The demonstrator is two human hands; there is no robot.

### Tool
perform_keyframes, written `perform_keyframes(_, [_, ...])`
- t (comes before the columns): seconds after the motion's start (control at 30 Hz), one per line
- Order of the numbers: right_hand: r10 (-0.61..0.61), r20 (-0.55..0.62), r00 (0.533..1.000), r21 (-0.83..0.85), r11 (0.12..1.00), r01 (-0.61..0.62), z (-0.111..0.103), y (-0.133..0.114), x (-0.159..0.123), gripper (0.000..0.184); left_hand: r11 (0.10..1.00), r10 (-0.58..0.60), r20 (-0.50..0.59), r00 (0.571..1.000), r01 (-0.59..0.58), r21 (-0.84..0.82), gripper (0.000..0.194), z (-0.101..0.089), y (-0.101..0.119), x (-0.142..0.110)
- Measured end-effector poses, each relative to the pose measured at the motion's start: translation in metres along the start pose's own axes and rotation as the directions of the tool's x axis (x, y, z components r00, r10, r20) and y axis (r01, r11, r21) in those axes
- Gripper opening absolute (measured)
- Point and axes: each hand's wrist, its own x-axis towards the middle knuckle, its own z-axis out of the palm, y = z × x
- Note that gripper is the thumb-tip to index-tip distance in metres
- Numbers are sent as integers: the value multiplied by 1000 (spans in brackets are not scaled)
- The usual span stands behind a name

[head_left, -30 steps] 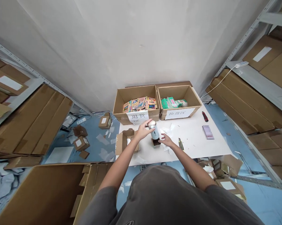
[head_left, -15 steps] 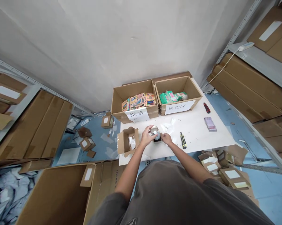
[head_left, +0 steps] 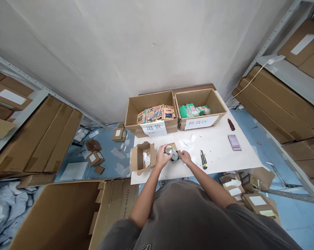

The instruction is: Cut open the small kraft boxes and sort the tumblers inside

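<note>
My left hand (head_left: 162,157) grips a pale grey cylinder with a shiny round rim (head_left: 169,149), its fingers curled around the rim end. The cylinder leans left, and its lower end sits in a small cardboard box (head_left: 172,146) with a dark inner side. My right hand (head_left: 185,157) pinches the right side of this small box. Just left of my hands stands an open carton (head_left: 140,157) with white wrapping inside. Crumpled clear plastic (head_left: 187,143) lies beyond my right hand, and a black and yellow box cutter (head_left: 203,159) is to its right.
Two large labelled cartons stand along the back: the left carton (head_left: 137,131) holds colourful packs, the right carton (head_left: 216,116) green boxes. A red and black cutter (head_left: 231,124) and a blurred purple item (head_left: 234,142) lie on the right. Shelves of boxes flank the table (head_left: 244,154).
The cylinder has gone from nearly upright to leaning left, drawn by my left hand. My right hand stays on the small box. The view has shifted slightly.
</note>
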Motion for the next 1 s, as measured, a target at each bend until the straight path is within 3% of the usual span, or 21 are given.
perform_keyframes(0.1, [-24,21,999,32,999,23,5,1,3,26,997,47,56,997,-50,58,58,14,-10,1])
perform_keyframes(0.3, [-87,41,995,106,991,82,9,5,0,21,970,-148,36,988,138,202,49,65,-36,-10])
perform_keyframes(0.43, [-104,34,994,126,987,99,4,13,-2,16,969,-112,51,992,98,228,51,80,-51,-21])
perform_keyframes(0.53, [-105,27,994,121,987,101,1,17,0,15,990,-59,131,990,41,133,61,73,-65,-27])
perform_keyframes(0.6, [-106,22,994,116,988,103,1,17,1,16,996,-84,138,987,83,14,64,65,-78,-26])
perform_keyframes(0.67, [-109,16,994,113,988,107,3,17,1,16,953,-243,123,962,261,-152,58,59,-91,-21])
perform_keyframes(0.77, [-116,3,993,111,987,115,6,16,-1,14,813,-434,228,872,488,-317,47,61,-107,-8])
perform_keyframes(0.9, [-102,-39,994,128,986,107,9,14,-7,16,767,-364,418,832,523,-372,46,74,-115,3])
perform_keyframes(1.0, [-97,-10,995,166,981,98,11,12,-10,26,723,-303,459,835,515,-461,55,80,-116,-1])
